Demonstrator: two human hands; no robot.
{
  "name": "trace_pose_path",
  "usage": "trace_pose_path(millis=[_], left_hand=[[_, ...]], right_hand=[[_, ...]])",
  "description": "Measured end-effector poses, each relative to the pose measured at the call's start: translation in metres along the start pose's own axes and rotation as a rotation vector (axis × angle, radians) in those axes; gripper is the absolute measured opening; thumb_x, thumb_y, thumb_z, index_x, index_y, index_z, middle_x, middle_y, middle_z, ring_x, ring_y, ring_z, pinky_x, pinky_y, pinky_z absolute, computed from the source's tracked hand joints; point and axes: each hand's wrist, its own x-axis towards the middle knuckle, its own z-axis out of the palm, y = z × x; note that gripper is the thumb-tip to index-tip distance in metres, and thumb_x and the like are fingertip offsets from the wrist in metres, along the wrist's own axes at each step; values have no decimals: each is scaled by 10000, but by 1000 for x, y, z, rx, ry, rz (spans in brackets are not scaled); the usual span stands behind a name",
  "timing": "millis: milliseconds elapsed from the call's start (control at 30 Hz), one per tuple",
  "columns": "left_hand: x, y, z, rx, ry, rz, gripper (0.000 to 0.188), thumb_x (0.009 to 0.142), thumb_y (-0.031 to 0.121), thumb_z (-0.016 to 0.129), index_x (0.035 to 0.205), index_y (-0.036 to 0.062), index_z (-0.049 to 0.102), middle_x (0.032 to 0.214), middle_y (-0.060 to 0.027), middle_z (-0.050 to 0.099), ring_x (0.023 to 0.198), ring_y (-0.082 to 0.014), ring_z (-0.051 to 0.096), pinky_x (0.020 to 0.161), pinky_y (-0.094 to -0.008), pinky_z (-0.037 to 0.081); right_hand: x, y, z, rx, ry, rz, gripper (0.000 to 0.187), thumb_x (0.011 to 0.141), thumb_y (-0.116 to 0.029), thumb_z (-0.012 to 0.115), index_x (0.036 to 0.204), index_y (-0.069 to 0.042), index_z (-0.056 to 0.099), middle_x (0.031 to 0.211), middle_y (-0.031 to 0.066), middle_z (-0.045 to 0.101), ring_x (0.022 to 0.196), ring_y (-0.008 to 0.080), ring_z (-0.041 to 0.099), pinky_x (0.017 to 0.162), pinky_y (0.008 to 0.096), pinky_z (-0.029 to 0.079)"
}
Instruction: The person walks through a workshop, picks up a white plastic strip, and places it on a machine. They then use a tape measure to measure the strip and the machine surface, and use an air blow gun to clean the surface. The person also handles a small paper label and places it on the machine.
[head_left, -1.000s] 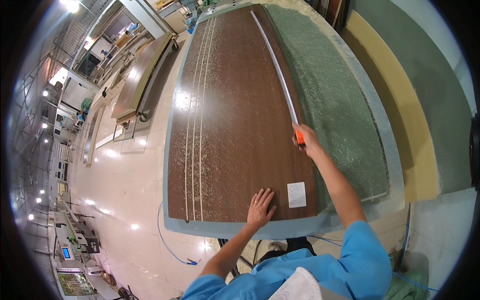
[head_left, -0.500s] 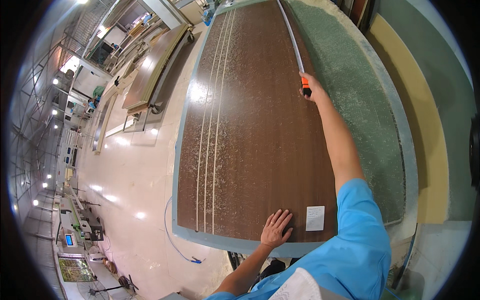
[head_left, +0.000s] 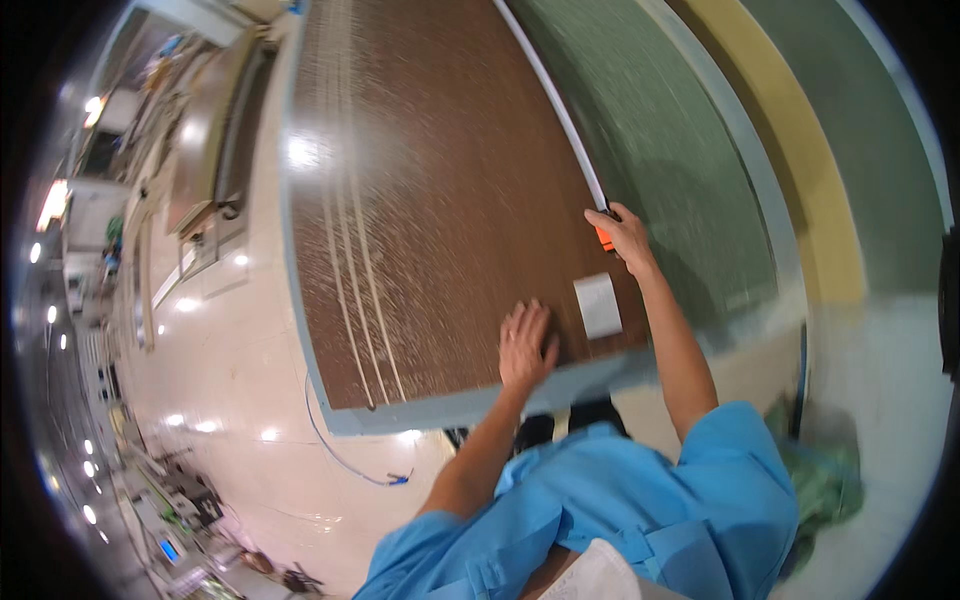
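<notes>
A long brown wood-grain panel lies flat before me, with pale parallel grooves down its left part and shavings scattered over it. Near its right edge my right hand is closed on an orange and black tape measure. The pale blade runs from its case toward the panel's far end, along the right edge. My left hand rests on the panel near the close edge, fingers stretched out. Between the two hands a white paper label lies on the panel.
Under the panel is a table with a green top and a grey-blue rim. A blue air hose lies on the floor at left. Farther left stands a cart with stacked panels. Green cloth is at lower right.
My right hand has come back toward me with the tape measure, along the panel's right edge. The whole view has shifted and turned. My left hand stays on the panel near the label.
</notes>
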Motion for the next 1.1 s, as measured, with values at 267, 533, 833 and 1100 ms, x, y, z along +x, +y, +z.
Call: trace_pose_path(millis=[267, 533, 833, 1100], left_hand=[[-13, -1, 12, -58, 152, 113, 569, 936, 238, 712, 1464, 92, 554, 1554, -140, 525, 1472, -355, 439, 1226, -508, 334], [-145, -38, -18, -420, 107, 208, 496, 946, 22, 679, 1425, 37, 552, 1272, -194, 662, 941, -286, 697, 811, -385, 568], [-307, -108, -10, -360, -259, -222, 423, 956, 45, 651, 1374, 33, 581, 1154, -153, 711, 837, -220, 697, 712, -341, 565], [-308, -126, -8, -342, -300, -268, 384, 972, 63, 638, 1351, 27, 588, 1096, -148, 724, 814, -235, 703, 706, -362, 571]], right_hand=[[-246, 145, -65, -228, 153, 64, 968, 738, -643, 830, 1415, 12, 608, 1136, 173, 736, 1049, 270, 697, 912, 362, 527], [-288, 195, -72, -279, 172, 93, 877, 770, -574, 837, 1419, -30, 607, 995, 106, 728, 902, 228, 691, 824, 332, 522], [-289, 206, -70, -258, 154, 122, 932, 753, -631, 815, 1459, -66, 589, 1167, 127, 747, 1082, 296, 709, 914, 388, 538], [-289, 203, -68, -330, 176, 119, 915, 758, -615, 812, 1472, -93, 579, 1218, 111, 733, 1104, 287, 701, 935, 407, 544]])
